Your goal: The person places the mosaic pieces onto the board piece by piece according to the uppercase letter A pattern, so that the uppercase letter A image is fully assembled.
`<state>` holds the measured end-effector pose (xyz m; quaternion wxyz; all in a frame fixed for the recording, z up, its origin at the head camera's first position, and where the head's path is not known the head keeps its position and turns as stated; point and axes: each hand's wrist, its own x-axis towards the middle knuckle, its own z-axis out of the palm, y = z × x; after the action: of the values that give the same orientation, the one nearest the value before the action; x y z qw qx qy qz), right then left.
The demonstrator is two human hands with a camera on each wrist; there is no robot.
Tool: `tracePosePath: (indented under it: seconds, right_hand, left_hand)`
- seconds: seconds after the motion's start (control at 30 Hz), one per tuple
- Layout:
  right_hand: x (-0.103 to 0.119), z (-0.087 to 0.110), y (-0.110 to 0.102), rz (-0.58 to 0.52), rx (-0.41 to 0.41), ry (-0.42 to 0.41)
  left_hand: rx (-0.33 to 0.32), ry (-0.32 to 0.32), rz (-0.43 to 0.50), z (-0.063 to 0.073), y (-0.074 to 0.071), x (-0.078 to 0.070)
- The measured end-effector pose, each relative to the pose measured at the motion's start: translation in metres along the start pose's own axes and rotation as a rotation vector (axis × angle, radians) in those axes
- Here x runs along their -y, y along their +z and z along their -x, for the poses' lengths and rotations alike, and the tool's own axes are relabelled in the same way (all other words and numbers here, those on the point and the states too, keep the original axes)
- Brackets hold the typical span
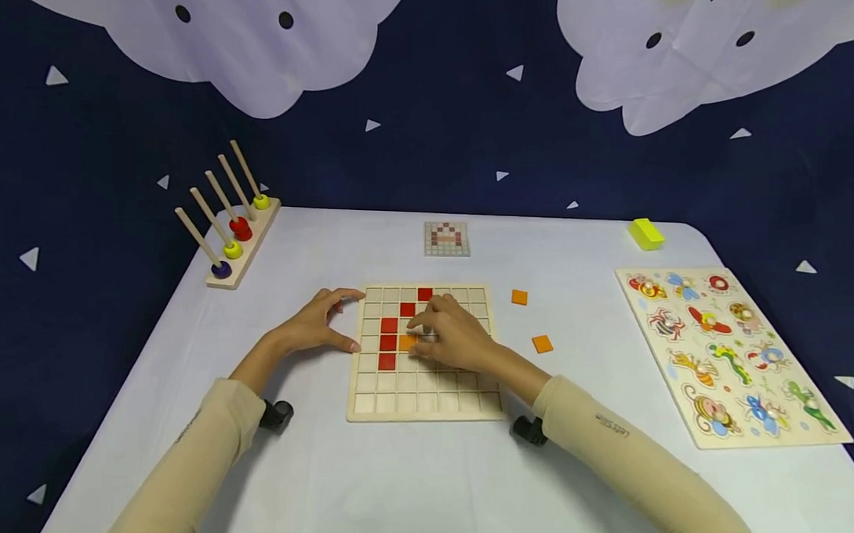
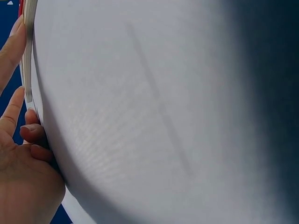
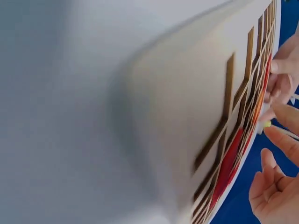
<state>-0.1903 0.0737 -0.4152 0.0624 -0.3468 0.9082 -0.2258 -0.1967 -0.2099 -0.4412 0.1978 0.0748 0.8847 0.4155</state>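
Note:
A wooden grid board [image 1: 429, 408] lies flat on the table, with several red tiles [image 1: 387, 343] in its squares. One orange tile [image 1: 406, 343] sits in a square just right of the red column. My right hand [image 1: 456, 334] is over the board, thumb and forefinger apart beside that orange tile; whether they touch it is unclear. On the board's left edge my left hand [image 1: 315, 321] rests its spread thumb and forefinger. In the left wrist view the left hand's fingers [image 2: 10, 58] meet the board's side. Two loose orange tiles [image 1: 519, 297] lie right of the board.
A small pattern card [image 1: 447, 240] lies behind the board. At the back left stands a peg stacker [image 1: 244, 244] with coloured beads. An insect puzzle board [image 1: 730, 359] occupies the right side, with a yellow block [image 1: 646, 234] behind it.

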Motion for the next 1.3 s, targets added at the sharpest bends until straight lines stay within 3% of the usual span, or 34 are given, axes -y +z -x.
tracePosePath:
  seconds: [0.23,0.43,0.83,1.03,1.3]
  right_hand:
    - [-0.034,0.038,-0.025,-0.024,-0.058,0.039]
    - [-0.066,0.071,-0.047,-0.005,-0.090,0.119]
    - [-0.113,0.123,-0.054,0.087,-0.114,0.212]
    - [-0.119,0.129,-0.051,0.121,-0.171,0.176]
    - [-0.108,0.114,-0.046,0.132,-0.215,0.112]
  left_hand:
    - [-0.003,0.008,-0.007,0.002,-0.002,0.005]
    - [-0.009,0.006,-0.009,0.002,-0.006,0.006]
    - [-0.002,0.016,0.004,0.001,-0.001,0.002]
    - [0.002,0.012,0.010,0.000,0.000,0.001]
    - [0.002,0.015,0.005,0.000,-0.001,0.002]
